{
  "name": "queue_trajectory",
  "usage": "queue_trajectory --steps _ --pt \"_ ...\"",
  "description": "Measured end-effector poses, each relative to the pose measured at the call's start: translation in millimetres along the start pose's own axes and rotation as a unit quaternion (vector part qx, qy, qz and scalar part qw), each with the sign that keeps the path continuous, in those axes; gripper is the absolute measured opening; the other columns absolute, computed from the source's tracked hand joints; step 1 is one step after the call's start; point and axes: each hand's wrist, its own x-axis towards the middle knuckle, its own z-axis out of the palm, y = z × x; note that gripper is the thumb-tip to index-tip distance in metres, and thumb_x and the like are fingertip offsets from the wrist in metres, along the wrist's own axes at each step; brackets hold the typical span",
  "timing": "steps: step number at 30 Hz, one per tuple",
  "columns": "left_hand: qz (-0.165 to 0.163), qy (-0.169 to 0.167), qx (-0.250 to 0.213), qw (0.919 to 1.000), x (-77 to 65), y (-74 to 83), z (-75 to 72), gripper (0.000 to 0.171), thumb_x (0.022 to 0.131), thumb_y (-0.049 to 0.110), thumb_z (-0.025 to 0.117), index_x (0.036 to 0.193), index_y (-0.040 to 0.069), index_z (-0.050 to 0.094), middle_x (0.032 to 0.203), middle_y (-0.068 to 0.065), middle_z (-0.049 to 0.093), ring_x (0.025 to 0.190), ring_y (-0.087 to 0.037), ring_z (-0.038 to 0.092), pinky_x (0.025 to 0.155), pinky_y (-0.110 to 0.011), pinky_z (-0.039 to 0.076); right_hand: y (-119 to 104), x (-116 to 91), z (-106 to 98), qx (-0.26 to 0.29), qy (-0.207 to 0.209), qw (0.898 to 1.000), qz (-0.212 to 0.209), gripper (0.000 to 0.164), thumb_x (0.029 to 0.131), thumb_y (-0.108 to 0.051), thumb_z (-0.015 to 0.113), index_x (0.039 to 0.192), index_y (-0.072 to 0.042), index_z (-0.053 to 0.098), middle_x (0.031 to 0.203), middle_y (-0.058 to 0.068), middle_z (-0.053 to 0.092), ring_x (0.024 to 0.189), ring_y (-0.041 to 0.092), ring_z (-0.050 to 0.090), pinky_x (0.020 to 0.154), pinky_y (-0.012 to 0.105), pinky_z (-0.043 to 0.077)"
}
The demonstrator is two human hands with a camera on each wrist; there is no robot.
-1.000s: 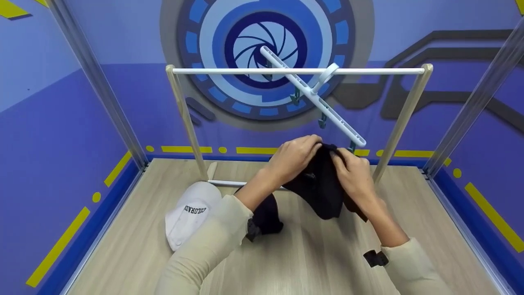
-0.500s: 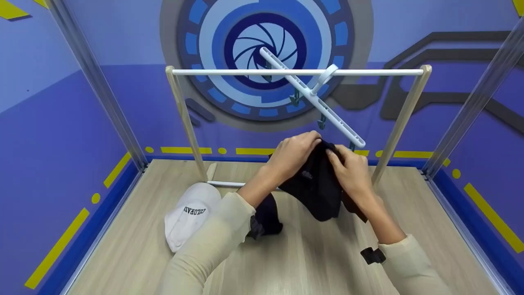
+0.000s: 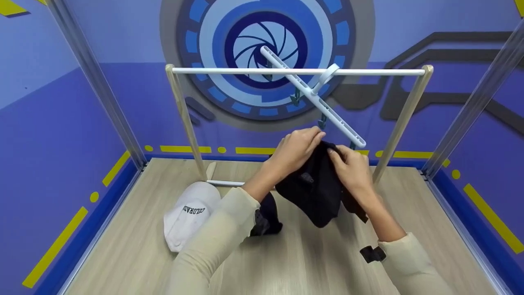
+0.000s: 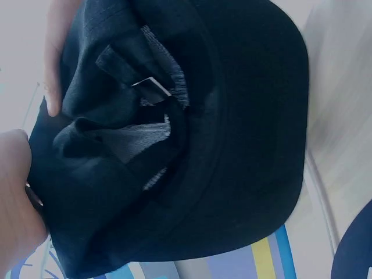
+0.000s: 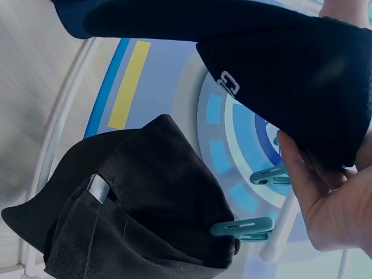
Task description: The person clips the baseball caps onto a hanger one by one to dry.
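Observation:
Both hands hold a black cap [image 3: 315,192] in the air below the slanted white hanger [image 3: 337,121]. My left hand [image 3: 297,149] grips its upper left edge, close under a green clip [image 3: 322,122]. With thumb and fingers, my right hand [image 3: 354,170] pinches the edge on the other side. The cap's underside and brim [image 4: 261,122] fill the left wrist view; pale lettering [image 5: 228,83] shows on it in the right wrist view. A second black cap [image 5: 151,192] with a metal buckle hangs from another green clip [image 5: 244,228], mostly hidden behind my right hand in the head view.
A white cap [image 3: 192,217] with dark lettering lies on the wooden tabletop [image 3: 311,262] at left. Beside it sits a dark cap [image 3: 270,217], partly behind my left forearm. The hanger hooks over the white rod [image 3: 229,71] of a rack with wooden posts [image 3: 403,123].
My left hand has risen slightly toward the green clip. The lower part of the held cap has shifted a little down and left. My right hand has barely moved.

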Motion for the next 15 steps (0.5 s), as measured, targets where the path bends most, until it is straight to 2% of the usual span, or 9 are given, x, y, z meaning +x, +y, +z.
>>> queue_trajectory --steps 4,9,15 --pt "-0.055 0.004 -0.033 0.9979 9.8 -3.3 -0.3 0.03 0.103 0.034 0.036 0.106 0.015 0.058 0.085 0.004 0.06 0.071 -0.01 0.055 0.064 -0.024 0.045 0.3 -0.2 1.2 -0.001 -0.013 1.0 0.011 0.026 0.095 -0.028 0.057 0.098 -0.007 0.072 0.087 0.009 0.071 0.071 0.022 0.063 0.062 0.033 0.045" --pt "-0.131 0.004 -0.101 0.9862 23.8 -7.3 1.3 0.024 0.102 0.027 0.04 0.118 0.014 0.053 0.103 0.001 0.065 0.082 -0.01 0.06 0.07 -0.026 0.048 1.3 -1.7 3.5 0.001 -0.025 0.999 0.024 0.025 0.095 -0.028 0.056 0.098 -0.008 0.071 0.084 0.007 0.07 0.068 0.02 0.06 0.06 0.032 0.044" --pt "-0.172 -0.03 -0.17 0.9699 39.2 -12.7 5.1 0.038 0.103 0.021 0.038 0.139 0.009 0.035 0.128 -0.007 0.057 0.11 -0.015 0.058 0.086 -0.027 0.048 3.2 -2.8 6.8 0.005 -0.034 0.999 0.035 0.024 0.096 -0.03 0.055 0.095 -0.011 0.07 0.076 0.004 0.066 0.063 0.017 0.055 0.058 0.03 0.042"
